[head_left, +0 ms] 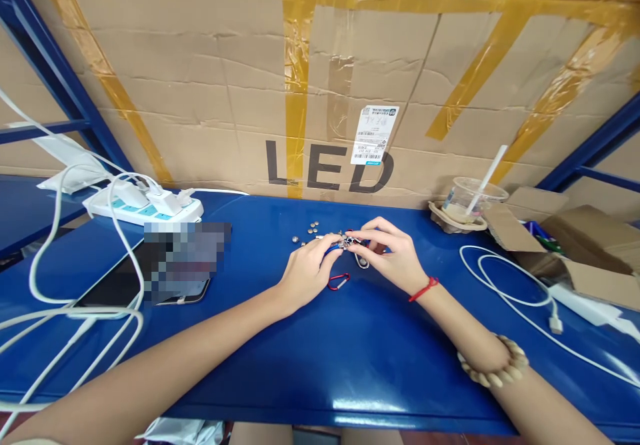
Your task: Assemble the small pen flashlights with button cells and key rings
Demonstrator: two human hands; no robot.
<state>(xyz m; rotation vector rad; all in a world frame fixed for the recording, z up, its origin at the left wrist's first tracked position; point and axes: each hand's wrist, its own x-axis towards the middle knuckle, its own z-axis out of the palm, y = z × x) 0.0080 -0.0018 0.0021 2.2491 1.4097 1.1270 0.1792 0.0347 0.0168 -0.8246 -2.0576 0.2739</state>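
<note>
My left hand (306, 270) and my right hand (390, 253) meet over the blue table (350, 358), both pinched on a small metal keyring piece (346, 241) with a blue part on its left. A silver ring (362, 259) hangs under my right fingers. A red carabiner (339, 281) lies on the table just below my left fingers. Several small silver button cells (309, 230) are scattered just beyond my left hand.
A white power strip (145, 207) with plugs and white cables (75, 298) sits at the left, beside a dark tablet (130, 282). A plastic cup with a straw (470, 202) stands at the right, then cardboard boxes (575, 238) and a white cable (515, 292). Taped cardboard forms the back wall.
</note>
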